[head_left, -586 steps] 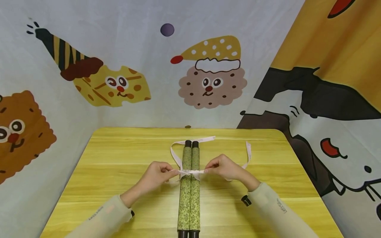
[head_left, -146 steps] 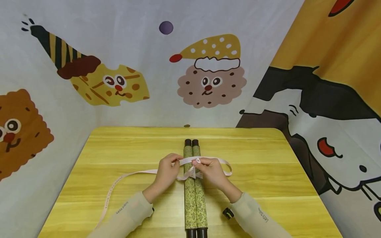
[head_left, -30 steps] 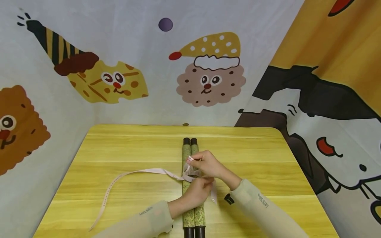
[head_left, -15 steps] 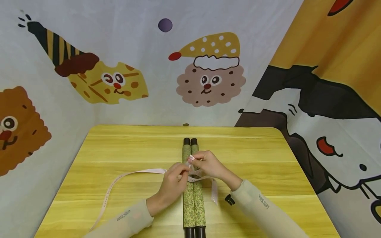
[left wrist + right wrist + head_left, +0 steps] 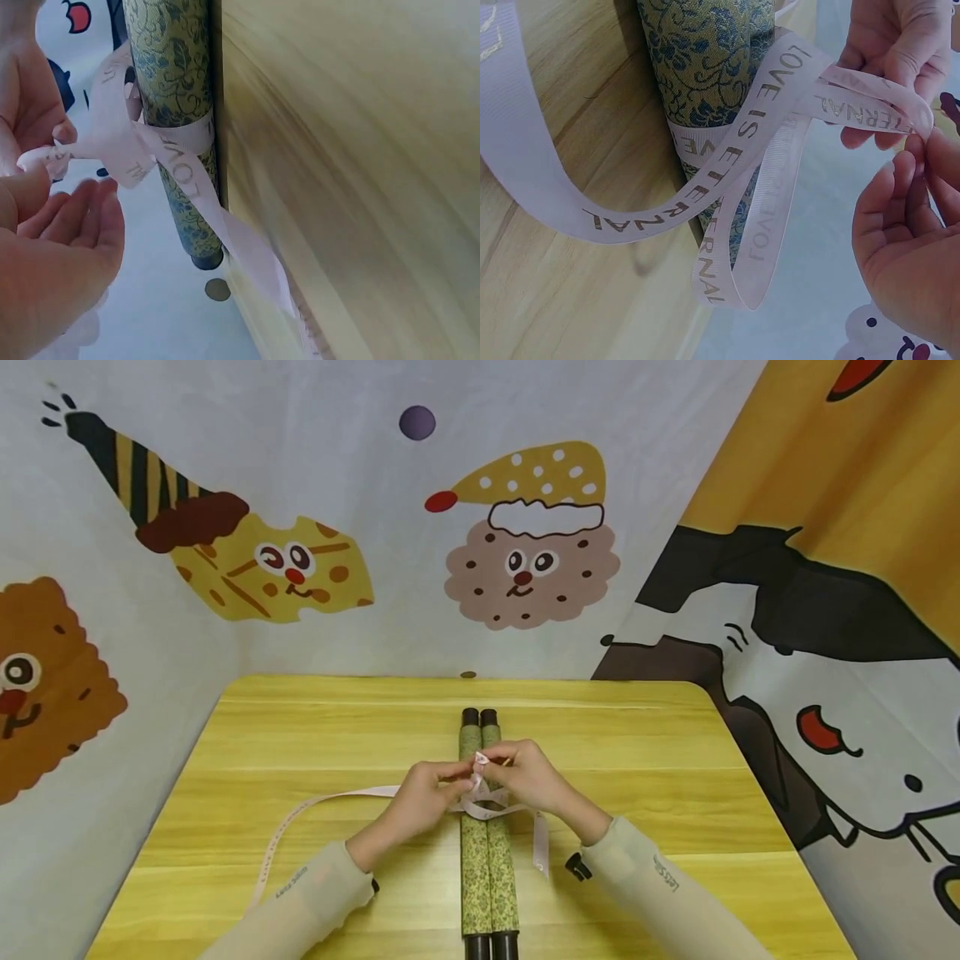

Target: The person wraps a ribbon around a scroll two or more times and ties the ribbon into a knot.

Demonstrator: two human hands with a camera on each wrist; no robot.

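Note:
Two scrolls (image 5: 475, 860) in green patterned brocade with dark end knobs lie side by side, pointing away from me. A pale pink ribbon (image 5: 727, 161) printed "LOVE IS ETERNAL" wraps round them and forms loops above. My right hand (image 5: 531, 774) pinches a folded ribbon loop between thumb and fingertip, over the scrolls. From the other side, my left hand (image 5: 422, 797) pinches the ribbon just below that point, thumb and fingers curled. In the left wrist view the left hand (image 5: 64, 277) is close to the ribbon's folded tip; its exact contact is partly hidden.
The scrolls lie on a yellow wood-grain table (image 5: 637, 735). One long ribbon tail (image 5: 288, 822) curves leftward over it; a short tail (image 5: 541, 843) hangs to the right. A cartoon-printed cloth (image 5: 337, 460) stands behind the table and along its sides.
My left hand has moved from low across the scrolls, by the right-hand tail, up and left to the loop. My right hand keeps its pinch in nearly the same place.

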